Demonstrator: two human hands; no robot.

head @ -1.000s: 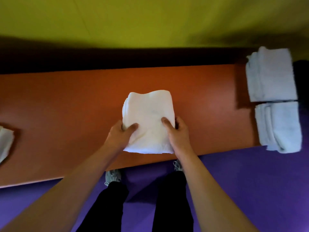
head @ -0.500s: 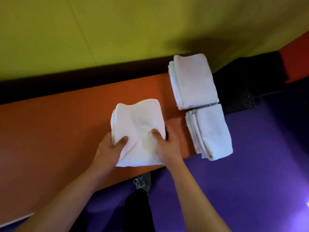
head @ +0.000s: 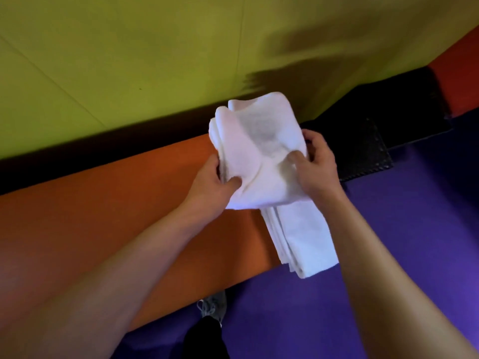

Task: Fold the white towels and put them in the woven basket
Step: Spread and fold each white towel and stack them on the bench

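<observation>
A folded white towel (head: pixel 259 149) is held up above the right end of the orange table (head: pixel 103 216). My left hand (head: pixel 215 182) grips its left edge, thumb on top. My right hand (head: pixel 313 164) grips its right edge, thumb on top and fingers under it. Below it a second folded white towel (head: pixel 300 239) lies at the table's right end, hanging over the front edge. The held towel hides whatever lies behind it. No woven basket is in view.
A yellow-green wall (head: pixel 129 60) stands behind the table. A dark mesh object (head: pixel 363 151) sits right of the table on the purple floor (head: pixel 388 255). A red block (head: pixel 461 81) is at the far right. My shoe (head: pixel 212 307) is below the table edge.
Both hands have lifted the folded towel off the table and carried it right, over the two stacked towels. The far towel is now hidden behind it.
</observation>
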